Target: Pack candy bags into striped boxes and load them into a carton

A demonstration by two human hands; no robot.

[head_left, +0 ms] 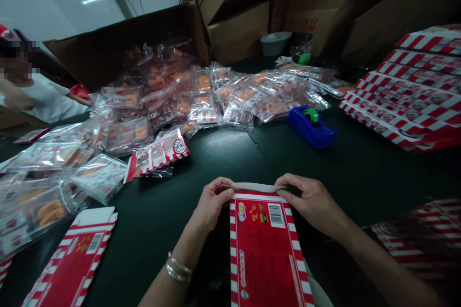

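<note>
A red carton with red-and-white striped edges [264, 249] stands in front of me on the dark table [223, 153], its barcode side up. My left hand [212, 201] pinches the left end of its pale top flap. My right hand [311, 199] pinches the right end of the same flap. Both hands are closed on the flap at the carton's far end. Two metal bangles [178, 267] sit on my left wrist.
A flat carton [72, 259] lies at front left. Several clear packets of orange items [201, 96] heap across the middle and left. A blue tape dispenser [311, 127] sits right of centre. Stacked striped cartons [410, 91] fill the right. Brown boxes [237, 9] stand behind. A person in white [39, 96] works at far left.
</note>
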